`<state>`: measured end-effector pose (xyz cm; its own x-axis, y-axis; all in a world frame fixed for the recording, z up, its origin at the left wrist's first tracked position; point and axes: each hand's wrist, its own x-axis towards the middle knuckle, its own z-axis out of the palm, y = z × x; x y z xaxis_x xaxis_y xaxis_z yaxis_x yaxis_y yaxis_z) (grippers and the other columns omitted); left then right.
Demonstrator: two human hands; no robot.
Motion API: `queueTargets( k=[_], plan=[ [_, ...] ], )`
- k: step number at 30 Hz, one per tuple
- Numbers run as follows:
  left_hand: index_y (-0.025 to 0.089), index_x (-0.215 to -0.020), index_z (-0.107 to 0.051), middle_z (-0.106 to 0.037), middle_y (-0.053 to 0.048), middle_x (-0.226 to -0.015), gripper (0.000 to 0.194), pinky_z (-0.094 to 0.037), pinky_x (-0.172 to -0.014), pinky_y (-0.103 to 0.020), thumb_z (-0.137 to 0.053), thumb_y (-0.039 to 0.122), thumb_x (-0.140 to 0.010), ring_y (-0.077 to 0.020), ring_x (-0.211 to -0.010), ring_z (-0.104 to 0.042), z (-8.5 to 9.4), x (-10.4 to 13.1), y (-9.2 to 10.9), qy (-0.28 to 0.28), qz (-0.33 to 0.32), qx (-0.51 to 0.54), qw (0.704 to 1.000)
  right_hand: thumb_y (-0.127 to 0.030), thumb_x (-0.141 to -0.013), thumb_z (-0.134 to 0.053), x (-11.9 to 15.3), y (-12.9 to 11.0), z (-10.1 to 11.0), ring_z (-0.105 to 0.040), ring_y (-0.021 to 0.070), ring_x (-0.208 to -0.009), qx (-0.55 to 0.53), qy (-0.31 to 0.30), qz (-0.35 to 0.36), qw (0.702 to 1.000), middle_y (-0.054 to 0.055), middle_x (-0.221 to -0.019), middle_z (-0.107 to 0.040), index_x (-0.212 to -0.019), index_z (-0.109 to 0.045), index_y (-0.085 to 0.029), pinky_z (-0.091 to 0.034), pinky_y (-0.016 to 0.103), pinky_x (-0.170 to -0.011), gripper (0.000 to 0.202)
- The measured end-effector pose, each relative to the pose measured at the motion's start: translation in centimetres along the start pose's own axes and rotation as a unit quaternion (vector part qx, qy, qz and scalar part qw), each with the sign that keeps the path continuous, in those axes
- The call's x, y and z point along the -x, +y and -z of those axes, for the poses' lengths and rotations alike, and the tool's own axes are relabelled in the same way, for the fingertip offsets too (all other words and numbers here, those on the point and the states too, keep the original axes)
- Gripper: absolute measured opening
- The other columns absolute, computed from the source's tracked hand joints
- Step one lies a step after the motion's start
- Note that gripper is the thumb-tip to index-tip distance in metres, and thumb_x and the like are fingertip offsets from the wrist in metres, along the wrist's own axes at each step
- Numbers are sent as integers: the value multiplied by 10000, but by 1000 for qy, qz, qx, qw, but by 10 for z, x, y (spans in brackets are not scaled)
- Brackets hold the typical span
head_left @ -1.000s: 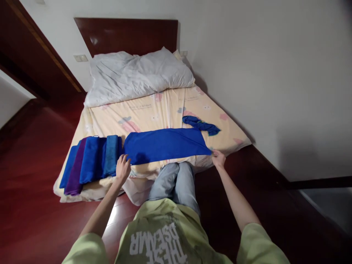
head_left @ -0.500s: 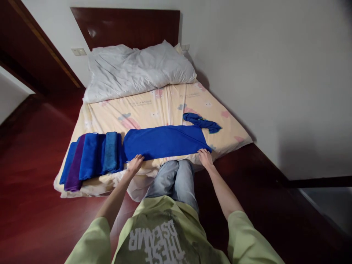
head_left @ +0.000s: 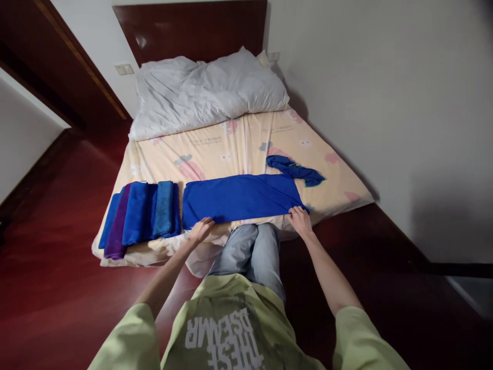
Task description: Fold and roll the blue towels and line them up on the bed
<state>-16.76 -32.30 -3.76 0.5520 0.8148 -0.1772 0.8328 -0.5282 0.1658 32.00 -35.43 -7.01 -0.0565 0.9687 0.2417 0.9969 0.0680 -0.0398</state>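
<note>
A blue towel (head_left: 242, 198) lies spread in a long flat strip along the near edge of the bed. My left hand (head_left: 201, 229) grips its near edge toward the left end, fingers curled over the cloth. At the near right corner, my right hand (head_left: 300, 221) is closed on the same edge. A few small creases run across the right part of the towel. Just left of it stand folded towels in a row, among them a purple towel (head_left: 117, 221) and a teal-blue towel (head_left: 165, 208).
A crumpled dark blue cloth with green edging (head_left: 296, 169) lies beyond the towel's right end. The bed (head_left: 231, 149) has a patterned cream sheet. A white quilt (head_left: 208, 92) is heaped by the headboard (head_left: 192, 31). The wall (head_left: 385, 103) runs close along the right.
The camera view has shifted, moving the scene to the right. The towel's left end has straightened and its far left corner looks squarer. Both hands stay on the near edge.
</note>
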Motion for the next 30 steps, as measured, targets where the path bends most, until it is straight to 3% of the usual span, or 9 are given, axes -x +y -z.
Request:
queueTargets(
  k=[3, 6, 9, 14, 18, 21, 24, 27, 30],
  plan=[
    [176, -1093, -712, -674, -107, -1124, 297, -513, -846, -283, -427, 157, -1012, -231, -1091, -618, -3, 9, 11, -21, -29, 19, 999, -110, -856, -540, 7, 12, 2, -585, 280, -975, -14, 1, -10, 1000, 125, -925, -690, -880, -701, -163, -418, 354, -845, 171],
    [167, -1096, -712, -674, -112, -1146, 303, -516, -819, -286, -419, 171, -1019, -230, -1077, -623, -9, 13, 16, -51, -25, 27, 998, -73, -812, -535, 12, 13, 5, -589, 275, -974, -41, -37, -4, 998, 112, -941, -695, -840, -693, -176, -431, 354, -835, 190],
    [172, -1120, -716, -682, -113, -1141, 331, -518, -888, -316, -401, 241, -1047, -232, -1061, -619, -13, 12, 10, -23, -37, 47, 998, -57, -795, -529, 13, 0, 11, -598, 271, -986, -90, -48, -7, 995, 100, -989, -706, -852, -697, -185, -458, 357, -846, 219],
    [136, -1226, -692, -668, -160, -1238, 400, -472, -1058, -406, -373, 305, -1054, -266, -1124, -599, -9, -10, -23, 120, -4, 70, 990, -126, -894, -494, -4, -30, 26, -619, 269, -1063, -207, 13, 3, 978, 104, -1077, -713, -1019, -712, -176, -484, 379, -1011, 256],
    [81, -1345, -616, -560, -224, -1445, 467, -393, -1169, -507, -435, 342, -1002, -343, -1331, -528, 1, -42, -69, 151, 94, 66, 982, -261, -976, -467, -31, -34, 23, -610, 293, -1212, -265, 27, -43, 963, 139, -1268, -689, -1240, -678, -157, -467, 436, -1117, 354],
    [39, -1414, -553, -501, -254, -1511, 562, -325, -1225, -538, -462, 359, -961, -368, -1461, -423, 5, -71, -106, 123, 142, 68, 980, -313, -985, -449, -54, -20, 13, -572, 302, -1316, -275, 11, -107, 955, 149, -1382, -641, -1366, -623, -167, -444, 482, -1166, 444],
    [33, -1460, -513, -477, -254, -1538, 613, -273, -1249, -557, -447, 376, -956, -370, -1526, -333, 5, -99, -130, 108, 167, 75, 977, -297, -976, -453, -82, 5, 3, -496, 304, -1414, -253, 6, -154, 955, 159, -1501, -550, -1455, -560, -160, -388, 502, -1219, 510],
    [39, -1503, -487, -375, -266, -1608, 645, -235, -1247, -603, -425, 408, -978, -417, -1556, -242, 1, -124, -134, 129, 210, 87, 965, -278, -976, -475, -118, 37, -5, -379, 314, -1504, -220, 28, -196, 955, 173, -1601, -422, -1521, -490, -149, -313, 516, -1258, 561],
    [54, -1541, -459, -293, -257, -1654, 652, -175, -1248, -647, -388, 427, -1011, -446, -1569, -166, -5, -139, -121, 179, 235, 87, 951, -361, -948, -591, -161, 66, -19, -364, 384, -1496, -204, 48, -281, 937, 211, -1652, -294, -1570, -408, -174, -324, 600, -1218, 675]
  ],
)
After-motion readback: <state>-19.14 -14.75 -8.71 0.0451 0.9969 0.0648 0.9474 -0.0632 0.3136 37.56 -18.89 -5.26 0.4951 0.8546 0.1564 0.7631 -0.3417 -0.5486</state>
